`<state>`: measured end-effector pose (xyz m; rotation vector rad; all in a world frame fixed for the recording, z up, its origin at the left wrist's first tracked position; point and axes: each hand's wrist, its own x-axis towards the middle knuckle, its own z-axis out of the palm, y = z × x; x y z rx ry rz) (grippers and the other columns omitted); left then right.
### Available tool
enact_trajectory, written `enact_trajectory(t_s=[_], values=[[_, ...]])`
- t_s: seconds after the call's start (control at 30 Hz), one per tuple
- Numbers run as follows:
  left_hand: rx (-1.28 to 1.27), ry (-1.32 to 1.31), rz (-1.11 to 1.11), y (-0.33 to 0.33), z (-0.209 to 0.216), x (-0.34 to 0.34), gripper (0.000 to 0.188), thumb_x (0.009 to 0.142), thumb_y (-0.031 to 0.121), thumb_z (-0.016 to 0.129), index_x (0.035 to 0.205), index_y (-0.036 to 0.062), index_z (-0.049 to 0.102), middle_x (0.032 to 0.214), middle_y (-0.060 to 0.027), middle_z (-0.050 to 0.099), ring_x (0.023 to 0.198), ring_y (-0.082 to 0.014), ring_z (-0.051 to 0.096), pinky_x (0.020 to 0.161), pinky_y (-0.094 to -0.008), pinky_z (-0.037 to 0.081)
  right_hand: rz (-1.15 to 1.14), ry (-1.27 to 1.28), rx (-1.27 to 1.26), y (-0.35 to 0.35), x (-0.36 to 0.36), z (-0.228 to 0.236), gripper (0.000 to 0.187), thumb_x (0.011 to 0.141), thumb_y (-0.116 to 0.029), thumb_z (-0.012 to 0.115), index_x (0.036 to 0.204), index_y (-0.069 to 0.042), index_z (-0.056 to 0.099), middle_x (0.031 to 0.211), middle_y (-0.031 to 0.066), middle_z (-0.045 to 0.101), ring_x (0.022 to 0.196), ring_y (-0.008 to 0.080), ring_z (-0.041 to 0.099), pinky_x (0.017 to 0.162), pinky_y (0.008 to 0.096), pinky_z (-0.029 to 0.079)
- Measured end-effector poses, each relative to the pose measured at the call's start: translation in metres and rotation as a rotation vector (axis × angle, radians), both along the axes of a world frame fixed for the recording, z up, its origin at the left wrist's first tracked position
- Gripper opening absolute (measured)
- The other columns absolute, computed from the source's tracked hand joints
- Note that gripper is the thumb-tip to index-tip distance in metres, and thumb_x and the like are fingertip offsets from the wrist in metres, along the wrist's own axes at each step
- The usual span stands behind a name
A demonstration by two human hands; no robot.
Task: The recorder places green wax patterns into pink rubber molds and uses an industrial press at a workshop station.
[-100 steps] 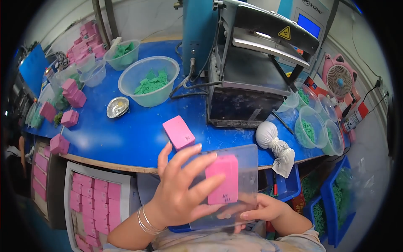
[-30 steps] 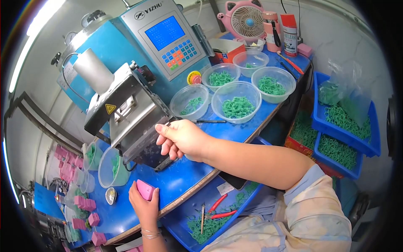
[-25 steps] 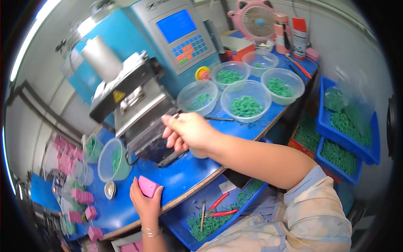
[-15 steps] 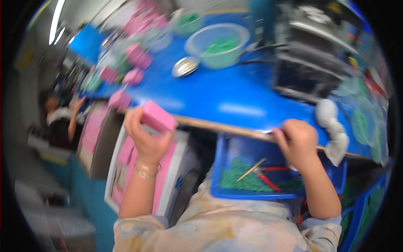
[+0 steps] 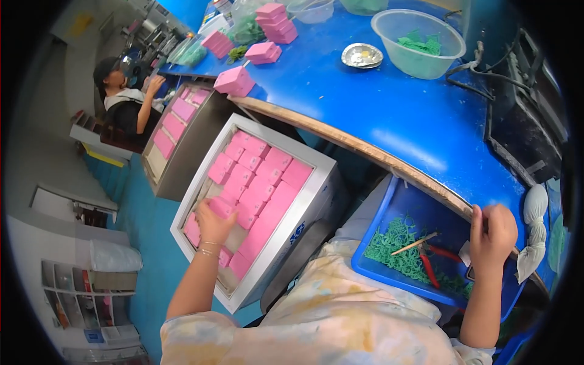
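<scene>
My left hand (image 5: 216, 225) is down in a white open box (image 5: 325, 176) at my left, its fingers round a small pink box (image 5: 222, 207). Rows of similar pink boxes (image 5: 260, 188) fill much of that white box, with a bare strip on its left side. My right hand (image 5: 494, 234) is curled closed at the table's front edge; whether anything is in it is hidden. Below and left of it, a blue tray (image 5: 389, 267) holds green stringy scraps (image 5: 398, 246), red-handled pliers (image 5: 429, 271) and a thin wooden stick (image 5: 415, 243).
On the blue table (image 5: 365, 103) stand pink box stacks (image 5: 277, 24), a clear bowl (image 5: 420, 64) with green bits and a small metal dish (image 5: 362, 56). Black equipment (image 5: 526, 115) and a tied cloth bundle (image 5: 535, 213) are at right. Another person (image 5: 131, 100) sits far left by a second carton (image 5: 188, 146).
My left hand has carried the pink box from the table's edge down into the white box. The view has swung left. My right hand stays curled near the table's edge.
</scene>
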<state>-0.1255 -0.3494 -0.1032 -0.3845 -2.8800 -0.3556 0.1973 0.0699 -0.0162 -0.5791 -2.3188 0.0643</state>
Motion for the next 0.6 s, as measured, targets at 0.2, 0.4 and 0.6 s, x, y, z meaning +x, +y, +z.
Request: enact_trajectory(t_s=[0.2,0.4,0.6], values=[[-0.023,-0.414,0.035,-0.004,0.014,0.042,0.058,0.065,0.027,0.078,0.107,-0.0002,0.048,0.111,-0.0199,0.048,0.094,-0.0304,0.053,0.085,-0.0411,0.044,-0.009,-0.007,-0.022,0.001,0.006,0.002,0.020,0.073,-0.002,0.066,0.067,-0.003,0.048,0.058,0.0100,0.041,0.051,0.0259,0.042,0.048,0.0360,0.029],[0.180,-0.300,-0.273,-0.042,-0.022,0.049,0.021,0.074,0.007,0.067,0.093,0.0018,0.060,0.102,-0.0163,0.053,0.089,-0.0244,0.055,0.081,-0.0353,0.047,0.064,0.004,0.020,0.002,0.004,-0.003,0.017,0.074,-0.002,0.065,0.069,-0.002,0.049,0.059,0.0099,0.040,0.051,0.0251,0.040,0.048,0.0355,0.028],[-0.305,-0.463,0.235,-0.101,-0.017,0.017,0.044,0.068,0.021,0.073,0.103,-0.0031,0.059,0.098,-0.0190,0.062,0.092,-0.0289,0.060,0.081,-0.0370,0.048,0.096,0.009,-0.023,0.002,0.004,-0.005,0.015,0.074,0.001,0.064,0.070,-0.001,0.050,0.059,0.0097,0.040,0.052,0.0240,0.039,0.048,0.0344,0.028]])
